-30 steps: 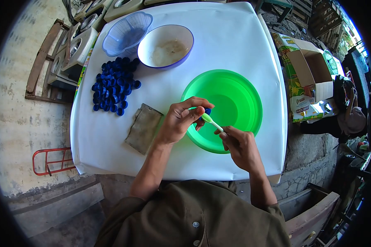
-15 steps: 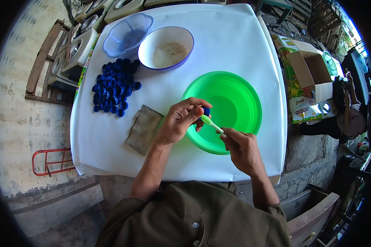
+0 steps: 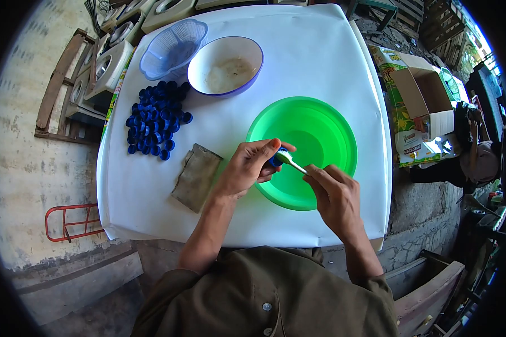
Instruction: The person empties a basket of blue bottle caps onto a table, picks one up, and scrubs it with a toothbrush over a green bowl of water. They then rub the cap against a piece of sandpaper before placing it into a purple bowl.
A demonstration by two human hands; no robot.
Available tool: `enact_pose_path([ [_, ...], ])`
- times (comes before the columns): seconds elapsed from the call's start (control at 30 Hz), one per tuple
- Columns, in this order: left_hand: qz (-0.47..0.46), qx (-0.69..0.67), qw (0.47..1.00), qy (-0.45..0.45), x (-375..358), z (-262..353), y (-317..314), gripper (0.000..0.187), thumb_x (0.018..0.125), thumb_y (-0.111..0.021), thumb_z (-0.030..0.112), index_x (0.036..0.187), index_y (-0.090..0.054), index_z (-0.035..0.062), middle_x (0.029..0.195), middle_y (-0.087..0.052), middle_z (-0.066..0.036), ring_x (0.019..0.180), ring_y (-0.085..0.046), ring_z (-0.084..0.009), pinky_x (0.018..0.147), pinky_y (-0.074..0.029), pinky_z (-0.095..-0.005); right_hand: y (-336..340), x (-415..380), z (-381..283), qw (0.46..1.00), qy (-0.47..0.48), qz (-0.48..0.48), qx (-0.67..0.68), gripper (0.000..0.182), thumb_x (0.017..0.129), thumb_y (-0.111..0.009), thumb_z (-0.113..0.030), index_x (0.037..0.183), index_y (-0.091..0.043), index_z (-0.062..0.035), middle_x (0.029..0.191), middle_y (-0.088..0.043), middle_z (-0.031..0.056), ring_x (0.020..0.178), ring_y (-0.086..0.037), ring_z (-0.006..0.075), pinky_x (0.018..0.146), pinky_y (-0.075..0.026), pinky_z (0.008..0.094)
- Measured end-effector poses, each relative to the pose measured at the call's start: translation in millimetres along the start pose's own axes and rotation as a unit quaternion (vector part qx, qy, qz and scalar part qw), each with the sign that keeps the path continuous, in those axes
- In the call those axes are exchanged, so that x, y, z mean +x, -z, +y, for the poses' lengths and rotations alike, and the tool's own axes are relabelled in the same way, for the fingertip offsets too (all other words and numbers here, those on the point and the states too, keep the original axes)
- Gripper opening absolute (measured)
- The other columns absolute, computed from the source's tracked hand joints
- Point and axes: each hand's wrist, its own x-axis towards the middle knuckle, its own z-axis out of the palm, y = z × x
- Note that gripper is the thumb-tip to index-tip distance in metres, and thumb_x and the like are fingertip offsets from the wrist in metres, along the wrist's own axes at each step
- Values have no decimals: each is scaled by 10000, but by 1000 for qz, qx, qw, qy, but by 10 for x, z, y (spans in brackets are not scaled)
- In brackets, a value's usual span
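Above the near left part of a green basin (image 3: 334, 135), my left hand (image 3: 248, 167) pinches a dark blue bottle cap (image 3: 275, 160). A white and green toothbrush (image 3: 296, 165) is in the closed fingers of my right hand (image 3: 336, 196), its head touching the cap. Many similar blue caps (image 3: 154, 121) lie in a pile on the left of the white-covered table. Between the pile and my left forearm rests a flat greyish pad (image 3: 197, 178).
A white bowl (image 3: 226, 66) with a purple outside and some cloudy residue stands beside a translucent blue basket (image 3: 174, 49) at the back left. An open cardboard box (image 3: 424, 101) is off the table's right side. Near it, a person (image 3: 480, 160) is partly visible.
The toothbrush has turned so its bristles show against the cap. My right hand has rotated and shifted slightly, and my left fingers have changed their hold around the cap.
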Motion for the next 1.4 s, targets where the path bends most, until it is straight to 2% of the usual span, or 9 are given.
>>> enact_pose_path([
  [0.2,-16,9,989,-150,41,-116,-7,369,986,-648,254,1230,-629,-23,938,-649,-85,746,-583,-101,660,-491,-239,140,-28,-15,937,-246,-147,198,217,1030,-536,-168,1003,-662,7,616,-613,113,538,-578,187,545,-444,338],
  [0.3,1,36,985,-170,51,-122,25,348,940,-690,113,1250,-611,-24,1100,-625,-94,901,-608,-132,772,-542,-271,347,-3,27,956,-236,-105,136,132,1007,-559,-109,1074,-608,-7,627,-627,137,517,-604,231,538,-450,356],
  [0.37,22,75,979,-188,55,-149,35,337,926,-687,61,1245,-614,-23,1134,-614,-84,957,-608,-135,818,-556,-275,445,21,62,972,-200,-97,80,140,965,-562,-27,1084,-489,-9,698,-652,184,616,-661,361,559,-462,410],
  [0.43,23,85,979,-183,54,-154,57,352,917,-674,19,1261,-605,-11,1177,-601,-90,1009,-612,-145,865,-561,-273,416,26,145,992,-101,-78,-26,209,918,-568,15,1108,-483,-8,770,-631,194,679,-649,385,587,-470,443],
  [0.53,27,91,979,-181,58,-170,52,365,914,-672,6,1271,-600,-12,1187,-603,-90,1061,-614,-153,892,-564,-277,338,85,139,988,-25,-108,-109,237,847,-581,46,1073,-527,-4,812,-595,196,720,-636,392,625,-490,475],
  [0.87,74,114,970,-202,29,-234,21,422,852,-786,67,1230,-623,-28,1106,-629,-84,951,-663,-151,872,-566,-285,62,190,300,939,-48,-262,-219,29,777,-635,-2,799,-628,16,670,-626,194,628,-644,397,587,-521,480],
  [0.97,75,164,957,-228,30,-242,37,411,838,-800,83,1207,-641,-4,1081,-624,-79,948,-659,-145,856,-567,-282,164,234,321,947,-82,-279,-138,90,811,-660,-37,886,-657,12,772,-672,201,711,-668,398,643,-534,480],
  [1.17,98,134,956,-242,28,-232,30,382,839,-793,58,1187,-647,-2,1074,-615,-75,940,-659,-146,848,-569,-277,386,203,171,983,-122,-124,56,165,874,-669,-57,1019,-623,6,942,-697,207,812,-676,405,734,-516,476],
  [1.4,67,114,971,-198,9,-207,-27,377,850,-773,24,1201,-640,-21,1095,-621,-72,954,-659,-148,867,-571,-281,283,-53,-22,989,-101,-19,110,291,870,-707,-26,1159,-674,-31,883,-693,160,670,-653,311,620,-515,377],
])
